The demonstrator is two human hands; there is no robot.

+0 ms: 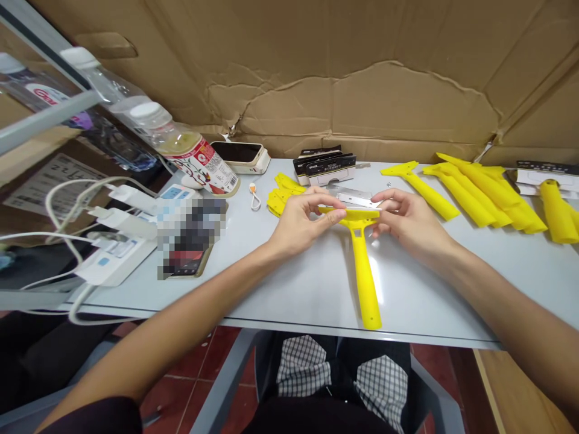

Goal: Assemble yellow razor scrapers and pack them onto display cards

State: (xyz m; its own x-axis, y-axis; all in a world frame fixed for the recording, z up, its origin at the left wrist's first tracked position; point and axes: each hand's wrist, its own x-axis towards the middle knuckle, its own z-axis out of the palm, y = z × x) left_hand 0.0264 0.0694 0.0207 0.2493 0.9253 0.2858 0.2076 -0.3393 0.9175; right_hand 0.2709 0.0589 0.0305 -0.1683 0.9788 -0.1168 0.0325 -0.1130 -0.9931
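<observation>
Holding a yellow T-shaped tool (365,277) among crowded clutter

From the head view, the left hand (308,216) is pinching the left end of the tool's crosspiece, thumb and fingers clamped on it. The right hand (407,218) is curling about the other end, its fingertips bent close to the edge; whether they are gripping it, I cannot tell. The tool is sitting between both hands at the front of the grey-white table (289,295), its handle pointing toward the person.

Just beyond the crosspiece, a shiny metal strip (355,199) is lying, partly hidden by hands and tool. The left hand is also blocking some yellow pieces (281,196). Behind these, black-and-white boxes (326,167) are standing near the cardboard (362,36) backing the table.

On the right, yellow handles (488,193) are lying in a spread heap, with another box (547,175) beside them. On the left, a power strip (102,262) with plugs and trailing cables is taking up the table's side, next to a partly blurred phone (196,265). Beyond, a red-labelled bottle (203,161) is leaning, and a short white cord (255,200) is resting nearby.
</observation>
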